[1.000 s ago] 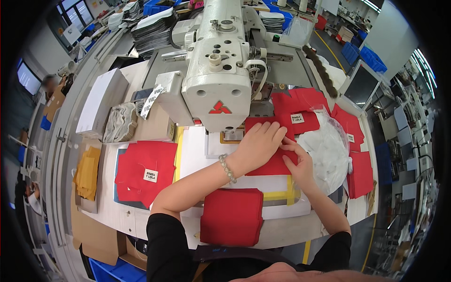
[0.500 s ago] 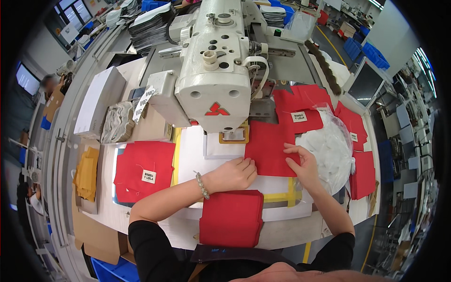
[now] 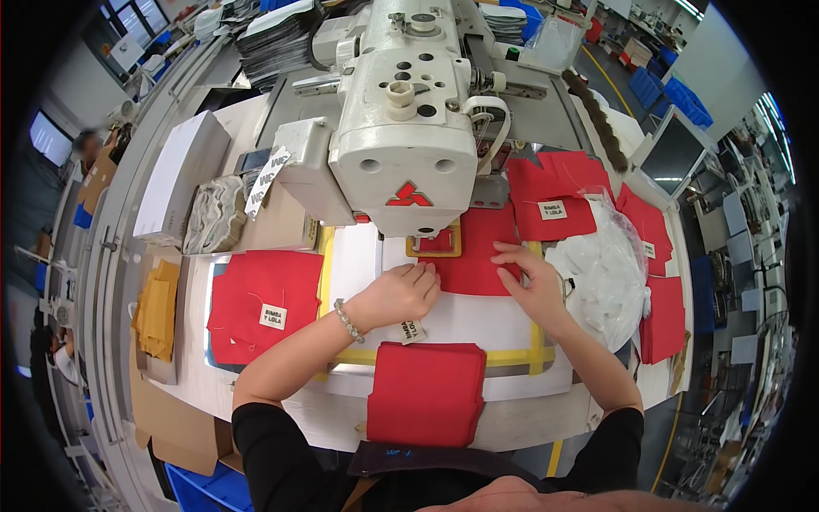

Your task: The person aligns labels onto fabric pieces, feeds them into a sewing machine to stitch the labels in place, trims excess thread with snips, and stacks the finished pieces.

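A red cloth piece (image 3: 482, 269) lies on the white work plate with its far left part under the yellow clamp frame (image 3: 434, 242) of the sewing machine (image 3: 404, 162). My left hand (image 3: 394, 299) is closed, its curled fingertips at the cloth's near left corner; what they grip is hidden. White printed labels (image 3: 413, 331) show just below that palm, and I cannot tell whether they are held or lying. My right hand (image 3: 533, 286) is open, thumb and fingers apart, at the cloth's right edge. Nearest me sits a stack of red cloth pieces (image 3: 426, 394).
Labelled red pieces (image 3: 264, 307) lie at the left, beside yellow pieces (image 3: 159, 311) in a box. A bag of white labels (image 3: 597, 273) bulges by my right hand, with more red cloth (image 3: 662, 317) beyond. A long white box (image 3: 182, 175) stands far left.
The red cloth has slid left and away from me, under the clamp frame. Both hands moved left with it. The labels below my left palm have come into view.
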### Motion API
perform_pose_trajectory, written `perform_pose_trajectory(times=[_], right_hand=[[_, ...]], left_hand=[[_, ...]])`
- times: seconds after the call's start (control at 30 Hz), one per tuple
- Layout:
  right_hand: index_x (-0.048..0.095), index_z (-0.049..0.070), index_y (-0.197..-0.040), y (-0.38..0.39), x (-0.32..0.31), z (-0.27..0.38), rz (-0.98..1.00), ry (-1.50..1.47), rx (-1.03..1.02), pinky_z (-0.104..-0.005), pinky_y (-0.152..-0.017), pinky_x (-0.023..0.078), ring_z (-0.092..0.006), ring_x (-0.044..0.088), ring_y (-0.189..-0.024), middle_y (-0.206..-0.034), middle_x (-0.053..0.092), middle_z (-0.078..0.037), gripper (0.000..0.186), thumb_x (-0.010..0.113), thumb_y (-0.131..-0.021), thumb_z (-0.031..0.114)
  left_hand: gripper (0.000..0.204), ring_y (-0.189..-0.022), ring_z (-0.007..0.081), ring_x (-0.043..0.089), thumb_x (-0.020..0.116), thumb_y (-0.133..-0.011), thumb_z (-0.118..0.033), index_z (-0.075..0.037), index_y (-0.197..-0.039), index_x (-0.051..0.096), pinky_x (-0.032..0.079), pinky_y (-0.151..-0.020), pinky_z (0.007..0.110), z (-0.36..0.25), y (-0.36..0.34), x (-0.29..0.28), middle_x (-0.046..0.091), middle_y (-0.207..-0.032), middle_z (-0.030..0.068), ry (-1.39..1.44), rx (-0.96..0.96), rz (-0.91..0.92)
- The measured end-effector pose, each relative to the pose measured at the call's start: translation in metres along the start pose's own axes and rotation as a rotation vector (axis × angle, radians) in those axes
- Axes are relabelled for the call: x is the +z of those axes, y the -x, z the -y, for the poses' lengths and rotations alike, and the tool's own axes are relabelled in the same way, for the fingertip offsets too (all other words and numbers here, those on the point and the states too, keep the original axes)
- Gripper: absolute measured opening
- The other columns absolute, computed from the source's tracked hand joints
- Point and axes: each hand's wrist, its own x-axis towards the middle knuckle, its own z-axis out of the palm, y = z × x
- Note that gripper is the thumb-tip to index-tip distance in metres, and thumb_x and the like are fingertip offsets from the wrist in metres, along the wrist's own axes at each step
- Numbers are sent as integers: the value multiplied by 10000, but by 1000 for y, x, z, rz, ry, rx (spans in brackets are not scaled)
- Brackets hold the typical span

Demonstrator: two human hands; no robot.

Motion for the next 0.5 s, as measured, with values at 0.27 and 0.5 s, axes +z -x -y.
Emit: perform_pose_trajectory(times=[0.27, 0.5], right_hand=[[395, 51, -1042, -17, 14, 5, 117, -72, -55, -381, -1074, 341, -338, 526, -1245, -1371, 540, -185, 213, 527, -891, -23], [359, 38, -1037, -26, 19, -5, 158, 118, -170, -492, -1131, 294, -438, 490, -1200, -1350, 515, -232, 217, 508, -886, -10]], left_hand=[[268, -897, 230, 689, 637, -704, -70, 33, -950, 652, 575, -767, 304, 11, 29, -6, 673, -998, 144, -117, -87, 13], [303, -958, 242, 687, 615, -746, -70, 39, -1027, 649, 571, -808, 338, 9, 38, -6, 669, -1072, 179, -98, -203, 80]])
